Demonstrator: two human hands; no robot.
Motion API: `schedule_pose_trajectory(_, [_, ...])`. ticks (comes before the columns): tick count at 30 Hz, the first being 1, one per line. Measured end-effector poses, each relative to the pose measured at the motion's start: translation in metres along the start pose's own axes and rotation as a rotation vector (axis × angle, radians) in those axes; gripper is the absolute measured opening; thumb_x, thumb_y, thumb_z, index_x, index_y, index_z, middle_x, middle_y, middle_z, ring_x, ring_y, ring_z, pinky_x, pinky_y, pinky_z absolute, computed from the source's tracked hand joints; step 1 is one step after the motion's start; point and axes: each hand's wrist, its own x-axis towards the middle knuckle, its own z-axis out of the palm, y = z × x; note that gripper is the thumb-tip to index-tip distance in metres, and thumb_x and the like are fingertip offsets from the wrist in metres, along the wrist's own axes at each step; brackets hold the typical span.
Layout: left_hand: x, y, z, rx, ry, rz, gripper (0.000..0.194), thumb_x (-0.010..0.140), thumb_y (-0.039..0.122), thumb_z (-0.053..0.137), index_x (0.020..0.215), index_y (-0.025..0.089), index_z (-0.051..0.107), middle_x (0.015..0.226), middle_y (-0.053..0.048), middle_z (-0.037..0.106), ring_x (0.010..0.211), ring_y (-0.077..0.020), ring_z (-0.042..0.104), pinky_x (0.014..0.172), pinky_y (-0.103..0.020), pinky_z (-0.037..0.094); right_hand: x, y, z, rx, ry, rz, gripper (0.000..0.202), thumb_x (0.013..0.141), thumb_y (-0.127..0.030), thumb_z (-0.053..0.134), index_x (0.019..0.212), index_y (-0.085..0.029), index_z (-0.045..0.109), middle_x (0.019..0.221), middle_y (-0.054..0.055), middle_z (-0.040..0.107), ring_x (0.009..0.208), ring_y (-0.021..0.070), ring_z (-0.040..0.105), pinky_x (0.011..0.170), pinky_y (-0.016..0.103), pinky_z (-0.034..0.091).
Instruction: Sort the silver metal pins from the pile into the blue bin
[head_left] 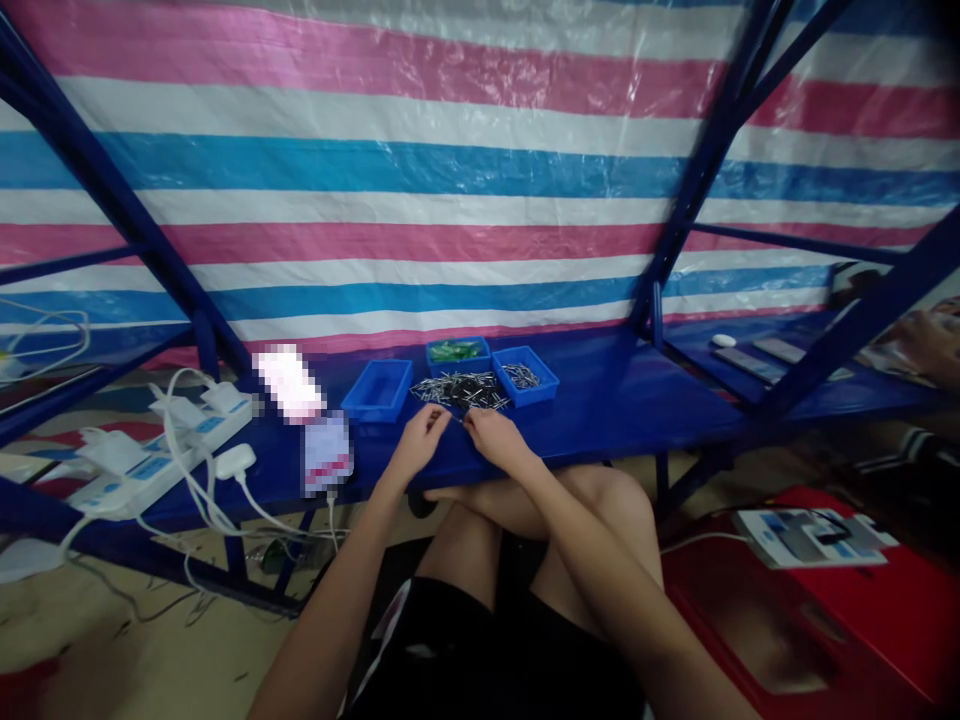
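My left hand (424,437) and my right hand (493,436) face each other at the front edge of the blue table, fingertips pinched and a short gap apart. Something small and dark seems to be at the right fingertips, too tiny to name. Just beyond my hands lies a loose pile of thin black and silver pin-like pieces (463,389). Right of the pile, a blue bin (541,395) contains silver pieces (523,375). Behind it, another blue bin (458,368) holds green pieces (454,350). To the left stands a third blue bin (386,413) with nothing visible inside.
Two blurred-out devices (327,455) lie left of the bins. Further left, a white power strip (169,455) carries chargers and tangled cables. Blue metal posts (694,160) frame the table (622,400) before a striped sheet (420,180). Another person's hand (934,340) shows far right.
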Motion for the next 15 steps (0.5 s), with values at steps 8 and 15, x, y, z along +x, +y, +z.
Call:
schedule_pose_trajectory(8, [0.001, 0.002, -0.002, -0.068, -0.048, 0.005, 0.029, 0.081, 0.038, 0.050, 0.093, 0.017, 0.066, 0.099, -0.007, 0.067, 0.091, -0.0199, 0.060, 0.085, -0.031, 0.045, 0.004, -0.005, 0.014, 0.366, 0.072, 0.033, 0.016, 0.091, -0.026, 0.040, 0.092, -0.019, 0.054, 0.087, 0.004, 0.064, 0.079, 0.0139, 0.060, 0.070, 0.022, 0.040])
schedule_pose_trajectory(15, [0.001, 0.003, -0.005, -0.164, -0.079, -0.030, 0.029, 0.079, 0.038, 0.051, 0.090, 0.015, 0.064, 0.093, -0.007, 0.067, 0.087, -0.0199, 0.061, 0.080, -0.031, 0.047, 0.004, -0.010, 0.022, 0.397, 0.111, 0.056, 0.014, 0.089, -0.025, 0.044, 0.093, -0.020, 0.057, 0.089, 0.003, 0.065, 0.083, 0.0146, 0.060, 0.074, 0.024, 0.042])
